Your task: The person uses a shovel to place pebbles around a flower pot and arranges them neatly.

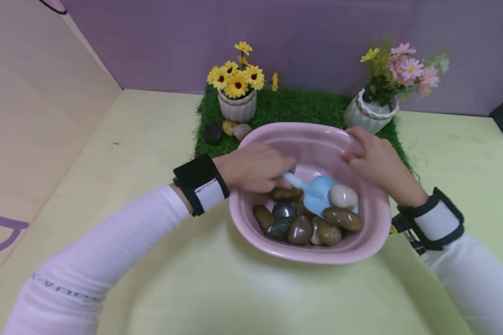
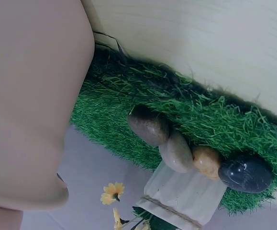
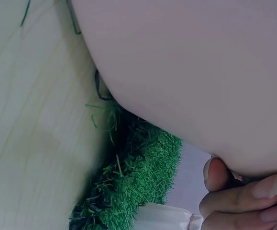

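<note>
A pink basin (image 1: 251, 232) holds several smooth stones (image 1: 300, 229), brown, dark grey and pale. My left hand (image 1: 260, 167) reaches over its left side and grips the handle of a light blue scoop (image 1: 316, 197). The scoop's blade lies among the stones, with a pale stone (image 1: 343, 196) and a brown oval stone (image 1: 342, 218) on it. At the far right rim, my right hand (image 1: 379, 160) grips the basin; in the right wrist view its fingers (image 3: 238, 199) curl at the rim. The left wrist view shows only the basin's outer wall (image 2: 28, 105), hiding the scoop.
Behind the basin lies a green turf mat (image 1: 293, 104). On it stand a white pot (image 1: 238, 106) of yellow flowers and another white pot (image 1: 370, 114) of pink ones. Several stones, including a black one (image 2: 246, 172), sit beside the left pot. A purple wall (image 1: 234, 23) rises behind.
</note>
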A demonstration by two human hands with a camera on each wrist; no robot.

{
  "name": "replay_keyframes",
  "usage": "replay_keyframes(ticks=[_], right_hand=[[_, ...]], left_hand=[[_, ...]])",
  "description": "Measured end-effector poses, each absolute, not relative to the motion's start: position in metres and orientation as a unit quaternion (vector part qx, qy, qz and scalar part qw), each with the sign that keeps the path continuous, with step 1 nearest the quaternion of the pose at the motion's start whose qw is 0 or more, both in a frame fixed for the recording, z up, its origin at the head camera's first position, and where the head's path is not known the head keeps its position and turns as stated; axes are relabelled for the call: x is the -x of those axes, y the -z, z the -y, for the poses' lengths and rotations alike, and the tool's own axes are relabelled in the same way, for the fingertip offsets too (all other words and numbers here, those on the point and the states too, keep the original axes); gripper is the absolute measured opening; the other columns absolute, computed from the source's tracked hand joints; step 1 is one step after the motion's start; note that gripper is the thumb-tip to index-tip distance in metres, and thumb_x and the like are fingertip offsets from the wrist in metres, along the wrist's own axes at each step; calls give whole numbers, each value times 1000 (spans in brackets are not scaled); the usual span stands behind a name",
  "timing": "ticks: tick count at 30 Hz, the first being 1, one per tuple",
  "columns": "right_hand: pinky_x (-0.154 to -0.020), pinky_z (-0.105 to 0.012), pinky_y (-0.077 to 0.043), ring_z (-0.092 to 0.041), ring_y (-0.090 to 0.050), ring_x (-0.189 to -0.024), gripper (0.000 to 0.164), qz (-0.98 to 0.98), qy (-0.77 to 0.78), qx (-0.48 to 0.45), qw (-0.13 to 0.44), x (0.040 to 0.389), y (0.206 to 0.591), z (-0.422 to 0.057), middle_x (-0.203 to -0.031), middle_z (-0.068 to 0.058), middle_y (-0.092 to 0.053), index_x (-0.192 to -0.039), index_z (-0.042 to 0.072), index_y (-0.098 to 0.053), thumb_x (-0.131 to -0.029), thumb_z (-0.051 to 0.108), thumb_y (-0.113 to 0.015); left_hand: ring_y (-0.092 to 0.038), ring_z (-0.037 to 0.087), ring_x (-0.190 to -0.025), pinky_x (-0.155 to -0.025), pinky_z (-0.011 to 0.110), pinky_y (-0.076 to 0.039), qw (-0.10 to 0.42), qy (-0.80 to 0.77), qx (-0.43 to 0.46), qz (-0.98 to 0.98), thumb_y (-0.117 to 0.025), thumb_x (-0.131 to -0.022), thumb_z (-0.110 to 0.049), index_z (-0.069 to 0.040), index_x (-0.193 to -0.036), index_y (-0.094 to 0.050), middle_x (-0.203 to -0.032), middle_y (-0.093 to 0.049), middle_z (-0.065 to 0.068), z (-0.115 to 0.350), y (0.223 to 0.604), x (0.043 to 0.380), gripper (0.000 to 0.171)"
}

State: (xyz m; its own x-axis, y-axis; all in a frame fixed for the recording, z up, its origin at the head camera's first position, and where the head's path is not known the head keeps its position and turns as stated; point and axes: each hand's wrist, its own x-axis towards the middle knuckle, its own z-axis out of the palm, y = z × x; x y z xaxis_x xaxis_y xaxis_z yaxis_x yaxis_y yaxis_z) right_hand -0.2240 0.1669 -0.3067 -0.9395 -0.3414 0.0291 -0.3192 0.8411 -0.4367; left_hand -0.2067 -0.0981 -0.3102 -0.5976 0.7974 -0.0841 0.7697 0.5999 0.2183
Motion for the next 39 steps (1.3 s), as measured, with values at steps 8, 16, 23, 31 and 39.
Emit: replay_keyframes(ticks=[8, 16, 23, 31, 39], right_hand=[[-78, -56, -50, -44, -63, -92, 53, -958, 218, 185, 21, 225, 309, -165, -112, -32, -63, -141, 1, -43, -93, 17, -60], [-77, -57, -52, -44, -65, -90, 50, -961, 204, 188, 24, 221, 311, -164, -109, -31, -65, -138, 1, -46, -93, 18, -60], [-76, -57, -53, -46, -65, -89, 52, -963, 193, 186, 17, 222, 309, -165, -108, -32, -65, -138, -1, -45, -92, 18, -61], [-74, -57, -52, -46, -65, -88, 51, -964, 193, 183, 16, 222, 307, -167, -110, -33, -64, -137, 0, -46, -92, 19, -62], [-73, -55, -50, -45, -64, -86, 49, -962, 186, 202, -4, 223, 307, -168, -107, -31, -65, -134, 0, -48, -93, 20, -63]], left_hand=[[-59, 11, -77, -76, 29, -47, 62, -95, -439, -891, -60, -97, -41, -18, -104, -61, -84, -64, -7, 104, 310, 200, 24], [-60, 10, -75, -75, 28, -47, 70, -111, -439, -889, -61, -96, -40, -17, -103, -63, -82, -65, -7, 108, 311, 196, 24], [-59, 10, -73, -74, 28, -46, 72, -123, -438, -888, -61, -96, -40, -18, -101, -64, -80, -64, -7, 108, 309, 197, 23], [-58, 10, -71, -73, 28, -46, 69, -122, -437, -888, -62, -96, -38, -17, -102, -65, -80, -65, -7, 108, 305, 194, 22], [-55, 11, -68, -62, 29, -42, 43, -110, -414, -903, -60, -97, -40, -18, -109, -64, -81, -64, -6, 118, 279, 195, 25]])
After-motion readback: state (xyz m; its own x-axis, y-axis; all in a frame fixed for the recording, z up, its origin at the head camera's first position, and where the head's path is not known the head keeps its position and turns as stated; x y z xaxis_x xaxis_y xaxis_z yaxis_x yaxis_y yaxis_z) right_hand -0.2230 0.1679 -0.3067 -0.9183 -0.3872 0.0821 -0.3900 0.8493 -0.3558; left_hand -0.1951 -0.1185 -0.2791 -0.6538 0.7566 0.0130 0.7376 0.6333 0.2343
